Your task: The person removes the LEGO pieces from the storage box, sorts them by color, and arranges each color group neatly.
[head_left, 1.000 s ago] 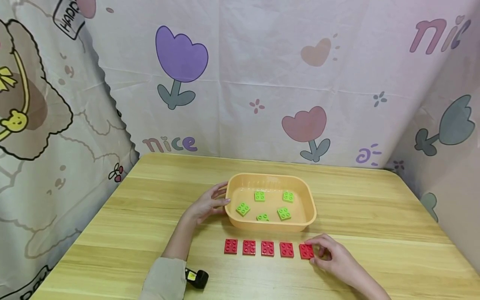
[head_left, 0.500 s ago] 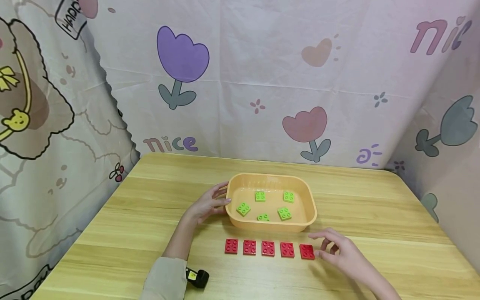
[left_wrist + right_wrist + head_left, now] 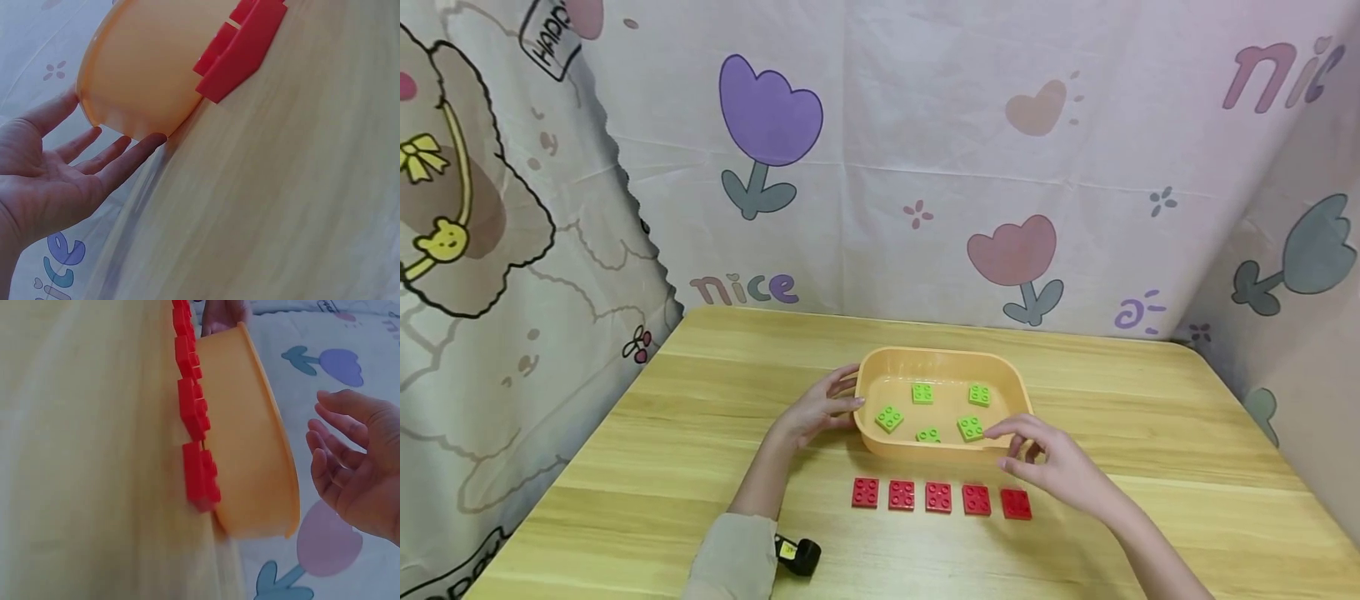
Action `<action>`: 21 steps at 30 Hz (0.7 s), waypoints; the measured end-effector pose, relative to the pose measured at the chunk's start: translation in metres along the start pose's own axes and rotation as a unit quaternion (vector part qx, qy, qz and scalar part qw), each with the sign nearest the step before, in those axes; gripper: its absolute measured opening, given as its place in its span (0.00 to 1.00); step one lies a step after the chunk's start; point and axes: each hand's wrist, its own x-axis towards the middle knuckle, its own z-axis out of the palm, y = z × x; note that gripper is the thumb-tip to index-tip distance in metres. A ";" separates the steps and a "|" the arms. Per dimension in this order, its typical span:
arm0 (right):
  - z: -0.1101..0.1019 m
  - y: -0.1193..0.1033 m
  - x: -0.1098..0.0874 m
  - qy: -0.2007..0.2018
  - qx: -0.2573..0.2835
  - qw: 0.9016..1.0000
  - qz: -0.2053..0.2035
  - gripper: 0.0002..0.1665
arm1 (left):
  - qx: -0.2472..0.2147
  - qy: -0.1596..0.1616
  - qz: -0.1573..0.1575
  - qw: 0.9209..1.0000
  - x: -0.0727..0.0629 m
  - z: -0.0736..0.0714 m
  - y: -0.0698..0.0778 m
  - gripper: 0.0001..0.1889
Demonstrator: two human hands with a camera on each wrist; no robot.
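A yellow-orange plastic basin [image 3: 917, 452] stands on the table with several lime-green square toy bricks [image 3: 922, 392] inside it. In front of it, several red toy bricks [image 3: 938, 497] lie in a row, studs up. My left hand [image 3: 811, 412] touches the basin's left end; in the left wrist view its fingers [image 3: 131, 164] stretch along the outer wall and the thumb meets the rim. Over the basin's front right corner hovers my right hand [image 3: 1060, 467], fingers loosely bent and holding nothing. Its forefinger overlaps the nearest green brick [image 3: 970, 428] in the head view.
The wooden table [image 3: 625, 492] runs back to a printed cloth backdrop [image 3: 880, 167], with more cloth at both sides. A black device [image 3: 800, 557] with a yellow label shows beside the left sleeve [image 3: 733, 554].
My right hand has left the rightmost red brick, which stays at the end of the row, and moved up and left over the basin's edge. The left hand stays on the basin.
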 end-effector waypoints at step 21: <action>0.045 -0.001 0.082 -0.078 0.035 0.996 0.010 0.16 | -0.009 0.011 -0.009 1.000 0.001 0.000 -0.002 0.35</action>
